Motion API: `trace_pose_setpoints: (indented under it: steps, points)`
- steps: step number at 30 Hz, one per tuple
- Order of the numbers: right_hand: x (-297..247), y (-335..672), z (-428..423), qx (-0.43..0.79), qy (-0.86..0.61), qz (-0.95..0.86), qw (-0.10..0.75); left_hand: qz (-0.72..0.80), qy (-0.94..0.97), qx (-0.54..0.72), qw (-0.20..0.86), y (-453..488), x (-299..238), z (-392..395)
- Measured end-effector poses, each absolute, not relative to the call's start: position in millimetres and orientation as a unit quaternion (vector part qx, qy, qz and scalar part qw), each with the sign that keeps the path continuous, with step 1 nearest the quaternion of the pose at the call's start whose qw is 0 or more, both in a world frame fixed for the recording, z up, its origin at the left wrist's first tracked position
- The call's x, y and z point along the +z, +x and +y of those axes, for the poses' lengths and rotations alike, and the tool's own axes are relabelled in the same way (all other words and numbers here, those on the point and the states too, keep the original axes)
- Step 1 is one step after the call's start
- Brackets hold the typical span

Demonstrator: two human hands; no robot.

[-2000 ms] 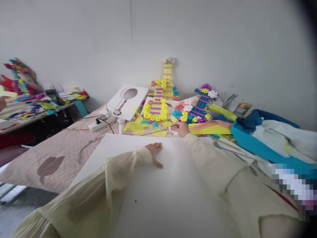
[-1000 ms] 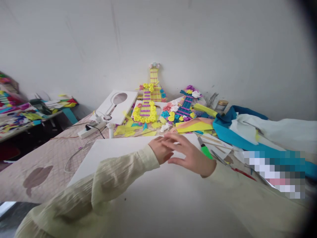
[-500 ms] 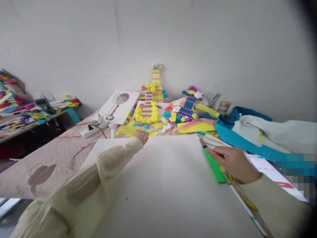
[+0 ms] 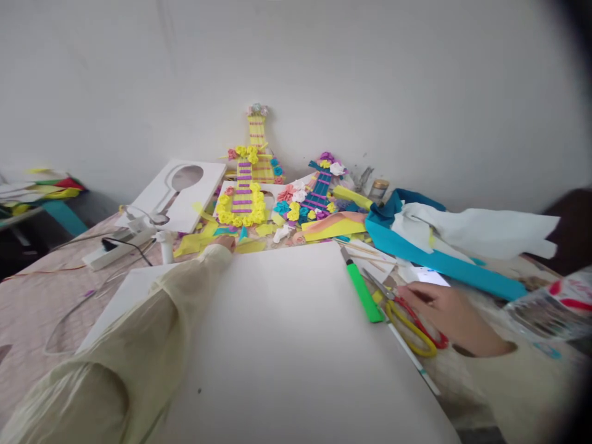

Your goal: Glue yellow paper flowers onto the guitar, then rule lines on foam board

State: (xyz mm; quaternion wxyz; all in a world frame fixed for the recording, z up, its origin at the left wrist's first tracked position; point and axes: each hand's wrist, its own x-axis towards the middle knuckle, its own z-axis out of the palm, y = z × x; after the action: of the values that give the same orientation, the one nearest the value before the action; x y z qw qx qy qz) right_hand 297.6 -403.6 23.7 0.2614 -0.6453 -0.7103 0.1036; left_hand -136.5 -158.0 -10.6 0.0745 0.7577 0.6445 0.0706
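A large white foam board (image 4: 287, 345) lies flat in front of me. My left hand (image 4: 224, 242) reaches to the board's far left edge; the cream sleeve covers most of it and its fingers do not show. My right hand (image 4: 446, 314) rests to the right of the board, fingers together over the red handle of the yellow-and-red scissors (image 4: 409, 327). A green utility knife (image 4: 363, 291) lies along the board's right edge, just left of the scissors.
Paper-flower guitar crafts (image 4: 245, 185) and yellow scraps crowd the far side by the wall. A white cut-out board (image 4: 178, 191), a power strip (image 4: 115, 243) and cables lie at left. Blue and white sheets (image 4: 444, 237) are heaped at right, with a plastic bag (image 4: 550, 302) beside them.
My right hand let go of the green knife and moved right onto the scissors. My left hand stayed at the board's far edge. The view swung to the right.
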Motion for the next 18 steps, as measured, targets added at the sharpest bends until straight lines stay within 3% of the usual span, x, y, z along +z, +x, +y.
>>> trace_pose_setpoints:
  steps: [3,8,13,18]
  points:
    - [12.7,295.7,-394.9,0.14,-0.649,-0.721,0.197,0.643,0.759,0.102,0.026,-130.7,1.3,-163.9]
    - [-10.6,274.5,-378.9,0.113,-0.673,-0.709,0.177,0.605,0.778,0.168,0.029,-105.3,20.4,-185.6]
    - [-24.0,257.7,-363.7,0.093,-0.675,-0.713,0.166,0.56,0.8,0.164,0.14,-69.8,15.4,-229.5]
    - [-13.4,281.0,-363.0,0.119,-0.674,-0.675,0.277,0.516,0.777,0.171,0.317,-62.8,0.9,-274.1]
